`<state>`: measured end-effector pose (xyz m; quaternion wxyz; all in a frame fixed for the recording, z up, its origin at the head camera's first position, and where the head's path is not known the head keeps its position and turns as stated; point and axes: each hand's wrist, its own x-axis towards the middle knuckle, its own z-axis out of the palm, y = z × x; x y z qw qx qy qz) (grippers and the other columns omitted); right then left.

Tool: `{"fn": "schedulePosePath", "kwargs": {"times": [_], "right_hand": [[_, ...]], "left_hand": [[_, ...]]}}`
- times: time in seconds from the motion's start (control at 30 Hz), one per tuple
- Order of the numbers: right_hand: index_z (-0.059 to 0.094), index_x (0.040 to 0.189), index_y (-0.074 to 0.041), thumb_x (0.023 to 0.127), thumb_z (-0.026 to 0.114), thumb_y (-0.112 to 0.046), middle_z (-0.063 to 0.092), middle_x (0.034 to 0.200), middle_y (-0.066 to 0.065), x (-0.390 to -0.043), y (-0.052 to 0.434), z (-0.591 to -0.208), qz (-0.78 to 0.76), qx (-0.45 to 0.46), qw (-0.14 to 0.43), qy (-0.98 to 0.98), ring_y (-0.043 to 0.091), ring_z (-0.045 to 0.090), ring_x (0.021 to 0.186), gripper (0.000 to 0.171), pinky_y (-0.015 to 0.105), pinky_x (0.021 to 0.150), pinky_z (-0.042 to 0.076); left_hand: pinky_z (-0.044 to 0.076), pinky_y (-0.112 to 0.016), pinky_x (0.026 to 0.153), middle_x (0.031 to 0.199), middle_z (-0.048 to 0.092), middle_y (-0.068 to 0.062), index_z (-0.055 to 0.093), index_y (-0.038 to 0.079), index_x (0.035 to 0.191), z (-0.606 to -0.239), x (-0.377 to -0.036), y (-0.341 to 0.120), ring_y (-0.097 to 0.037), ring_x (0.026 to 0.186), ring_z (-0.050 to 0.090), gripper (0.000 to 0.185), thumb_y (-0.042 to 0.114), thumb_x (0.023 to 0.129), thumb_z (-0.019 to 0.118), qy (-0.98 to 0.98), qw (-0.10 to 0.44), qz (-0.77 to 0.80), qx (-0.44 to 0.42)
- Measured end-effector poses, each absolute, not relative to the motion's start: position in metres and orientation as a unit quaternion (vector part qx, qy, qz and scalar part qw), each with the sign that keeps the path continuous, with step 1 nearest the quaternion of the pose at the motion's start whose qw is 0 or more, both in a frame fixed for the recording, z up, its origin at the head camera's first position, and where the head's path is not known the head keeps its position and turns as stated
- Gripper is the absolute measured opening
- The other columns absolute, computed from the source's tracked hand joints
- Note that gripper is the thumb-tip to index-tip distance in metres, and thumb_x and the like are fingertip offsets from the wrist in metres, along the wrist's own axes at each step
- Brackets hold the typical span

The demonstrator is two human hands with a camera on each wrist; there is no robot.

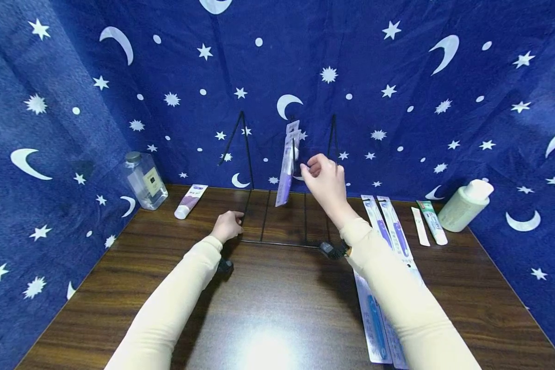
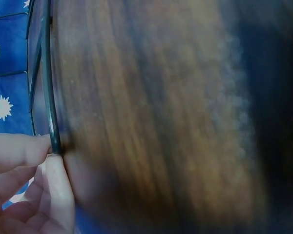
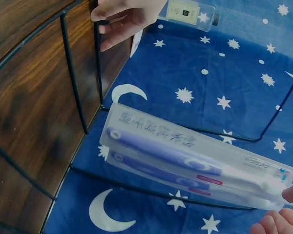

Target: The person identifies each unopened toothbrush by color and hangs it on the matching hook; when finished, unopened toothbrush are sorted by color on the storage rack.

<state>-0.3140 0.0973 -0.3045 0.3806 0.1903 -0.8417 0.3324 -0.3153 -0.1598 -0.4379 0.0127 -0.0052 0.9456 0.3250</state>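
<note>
Right hand raised, fingertips pinching top of clear-packaged purple toothbrush pack; pack hangs just left of hand, long axis vertical, inside black wire display rack. Left hand low, fingers curled, gripping rack's front-left base wire. Right hand nearer pack. More toothbrush packs flat on brown wooden table, right of forearm.

Place: we see a staged recording booth, not a lived-in room.
Walls: star-and-moon cloth drapes every side.
Surface: a dark wooden tabletop.
Goods: packaged toothbrushes, a wire rack, bottles.
</note>
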Motion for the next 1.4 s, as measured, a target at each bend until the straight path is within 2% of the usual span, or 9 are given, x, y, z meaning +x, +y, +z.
{"fn": "schedulePosePath", "kwargs": {"times": [0.23,0.4,0.47,0.6,0.83,1.17,1.4], "right_hand": [[0.062,0.078,-0.001,0.082,0.066,-0.014,0.066,0.062,0.010,-0.311,0.119,-0.313,0.296,0.200,0.395,-0.846,0.024,0.062,0.057,0.015,0.039,0.061,0.048],[0.064,0.078,-0.001,0.081,0.067,-0.014,0.067,0.064,0.010,-0.313,0.142,-0.325,0.316,0.159,0.368,-0.860,0.024,0.062,0.057,0.014,0.038,0.059,0.049],[0.065,0.079,-0.001,0.081,0.067,-0.014,0.067,0.065,0.011,-0.314,0.155,-0.331,0.316,0.142,0.355,-0.868,0.024,0.062,0.058,0.013,0.038,0.064,0.047],[0.065,0.078,-0.001,0.080,0.067,-0.013,0.067,0.066,0.012,-0.318,0.185,-0.345,0.312,0.114,0.342,-0.879,0.026,0.061,0.059,0.013,0.038,0.063,0.045],[0.066,0.079,0.000,0.079,0.065,-0.011,0.067,0.067,0.013,-0.325,0.242,-0.372,0.281,0.091,0.317,-0.901,0.023,0.059,0.058,0.010,0.032,0.056,0.043],[0.067,0.083,0.004,0.077,0.064,-0.010,0.066,0.070,0.018,-0.331,0.296,-0.389,0.220,0.075,0.277,-0.932,0.035,0.060,0.062,0.015,0.045,0.058,0.042],[0.068,0.082,0.002,0.078,0.062,-0.014,0.067,0.074,0.018,-0.337,0.316,-0.401,0.165,0.054,0.220,-0.960,0.036,0.061,0.064,0.017,0.047,0.055,0.043]], "left_hand": [[0.045,-0.020,0.056,0.080,0.062,-0.005,0.062,-0.002,0.120,-0.438,-0.319,-0.163,-0.006,0.049,0.056,0.052,-0.004,0.068,0.063,0.950,0.006,0.311,-0.004],[0.047,-0.019,0.054,0.081,0.061,-0.004,0.062,-0.002,0.121,-0.440,-0.320,-0.165,-0.005,0.050,0.055,0.053,-0.003,0.068,0.064,0.949,0.012,0.315,-0.007],[0.048,-0.020,0.056,0.082,0.062,-0.004,0.062,-0.002,0.121,-0.439,-0.321,-0.166,-0.006,0.051,0.056,0.053,-0.003,0.068,0.064,0.950,0.012,0.313,-0.006],[0.047,-0.022,0.061,0.082,0.064,-0.005,0.062,-0.001,0.121,-0.436,-0.320,-0.168,-0.007,0.053,0.057,0.053,-0.003,0.068,0.063,0.951,0.005,0.308,-0.010],[0.049,-0.026,0.067,0.082,0.064,-0.005,0.062,-0.003,0.121,-0.433,-0.320,-0.169,-0.006,0.051,0.057,0.053,-0.003,0.068,0.062,0.952,0.000,0.307,-0.001],[0.049,-0.031,0.068,0.080,0.065,-0.007,0.062,-0.005,0.119,-0.435,-0.318,-0.164,-0.011,0.054,0.060,0.052,-0.003,0.067,0.063,0.950,-0.006,0.312,0.012],[0.050,-0.031,0.069,0.082,0.065,-0.008,0.061,-0.004,0.121,-0.436,-0.314,-0.159,-0.011,0.055,0.062,0.052,-0.004,0.069,0.064,0.949,0.009,0.315,0.008]]}}
